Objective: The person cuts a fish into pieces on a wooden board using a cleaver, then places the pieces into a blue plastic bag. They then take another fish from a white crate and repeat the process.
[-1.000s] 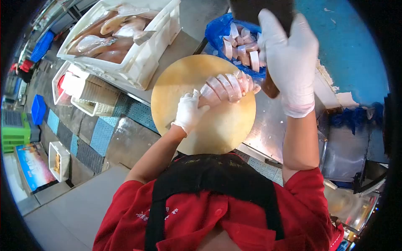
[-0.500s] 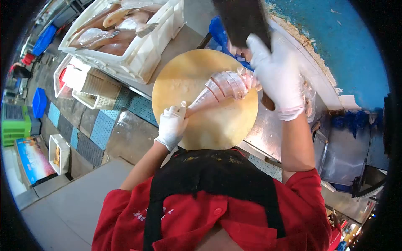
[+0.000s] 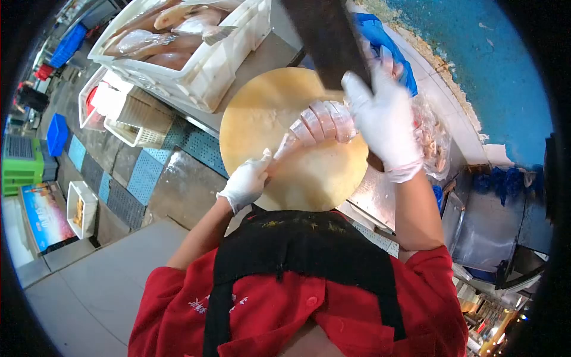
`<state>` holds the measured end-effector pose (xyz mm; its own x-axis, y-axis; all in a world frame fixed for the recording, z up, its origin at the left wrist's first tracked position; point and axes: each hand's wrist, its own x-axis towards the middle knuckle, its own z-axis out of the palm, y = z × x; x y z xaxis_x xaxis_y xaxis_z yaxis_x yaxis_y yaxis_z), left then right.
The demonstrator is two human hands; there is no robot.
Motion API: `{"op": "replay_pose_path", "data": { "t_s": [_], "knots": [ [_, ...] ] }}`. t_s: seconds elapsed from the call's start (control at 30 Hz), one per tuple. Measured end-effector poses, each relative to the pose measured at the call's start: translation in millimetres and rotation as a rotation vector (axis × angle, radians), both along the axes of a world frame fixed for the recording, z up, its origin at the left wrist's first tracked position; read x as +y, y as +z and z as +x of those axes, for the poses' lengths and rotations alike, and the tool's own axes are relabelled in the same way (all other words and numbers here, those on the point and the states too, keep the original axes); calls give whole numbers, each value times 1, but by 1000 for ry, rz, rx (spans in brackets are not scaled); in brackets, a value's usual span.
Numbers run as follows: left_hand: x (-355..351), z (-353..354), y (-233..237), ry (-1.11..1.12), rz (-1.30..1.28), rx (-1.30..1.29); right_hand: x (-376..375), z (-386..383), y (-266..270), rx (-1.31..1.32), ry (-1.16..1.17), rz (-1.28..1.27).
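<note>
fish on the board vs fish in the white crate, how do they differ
The board fish is cut into slices lying in a row; the crate fish look whole. The board fish lies alone on the board, its thin end held by the left hand, under the cleaver in the right hand; the crate fish are piled in the crate. Both are pale pinkish.

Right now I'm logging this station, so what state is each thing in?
fish: on the board, partly sliced
cleaver: raised over the board
right hand: gloved, closed on cleaver
left hand: gloved, gripping fish by its tail end
crate: full
</note>
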<state>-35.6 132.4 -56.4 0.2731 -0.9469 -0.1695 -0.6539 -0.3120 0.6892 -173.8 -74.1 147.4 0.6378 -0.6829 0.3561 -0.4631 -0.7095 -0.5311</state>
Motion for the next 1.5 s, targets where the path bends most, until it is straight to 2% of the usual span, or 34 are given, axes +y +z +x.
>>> {"op": "replay_pose_path", "data": {
  "t_s": [0.07,0.13,0.2,0.23,0.3,0.37,0.43,0.5,0.53,0.57,0.63,0.7,0.77,0.87,0.93,0.97,1.03,1.07,1.13,1.2,1.23,1.27,1.33,1.43,1.5],
  "knots": [
    [-7,2,-2,-44,-26,55,7,9,8,-173,16,34],
    [-15,1,2,54,39,14,17,14,0,-353,27,14],
    [-21,2,9,74,14,30,28,-1,-52,-3,82,-347],
    [-19,0,12,88,3,53,24,-1,-87,-32,222,-498],
    [-8,-4,14,147,-41,34,33,-14,-110,557,187,49],
    [-3,-4,18,192,-92,5,13,-18,-101,458,210,62],
    [1,-4,25,319,99,-38,6,-10,-64,238,176,-135],
    [0,-5,10,345,79,-14,19,0,-10,157,49,25],
    [-1,-5,2,352,-13,51,20,4,-1,7,71,-93],
    [-1,-4,-4,359,-106,116,24,5,-5,-65,66,-31],
    [-2,-2,-2,346,-112,147,30,7,-13,-218,60,87],
    [-2,0,-2,346,-120,175,35,2,-59,10,146,-434],
    [-2,-1,-5,270,-128,23,37,-14,-141,539,201,130],
    [-3,0,-8,275,-102,-12,23,-7,-109,473,196,121],
    [-8,1,-5,281,-80,-24,12,5,-80,121,261,-340],
    [-7,0,-5,282,-50,-33,23,8,-42,232,186,-69],
    [-7,-3,-8,302,-78,-17,31,14,-15,-15,145,8],
    [-7,-4,-10,322,-114,-8,35,11,-20,-13,151,12],
    [-7,-5,-11,339,-84,9,41,5,-44,0,144,-94],
    [-10,-2,-8,362,-65,22,47,-8,-106,397,176,142],
    [-8,-4,-4,358,-79,31,37,-18,-150,556,286,92],
    [-6,-5,-2,350,-92,38,39,-10,-122,656,176,268],
    [-4,-7,-2,357,-60,32,33,-6,-108,612,193,272],
    [-9,-6,-3,365,-40,12,35,1,-66,535,205,233],
    [-8,-9,-8,353,-28,-7,41,5,-49,120,222,-329]
  ]
}}
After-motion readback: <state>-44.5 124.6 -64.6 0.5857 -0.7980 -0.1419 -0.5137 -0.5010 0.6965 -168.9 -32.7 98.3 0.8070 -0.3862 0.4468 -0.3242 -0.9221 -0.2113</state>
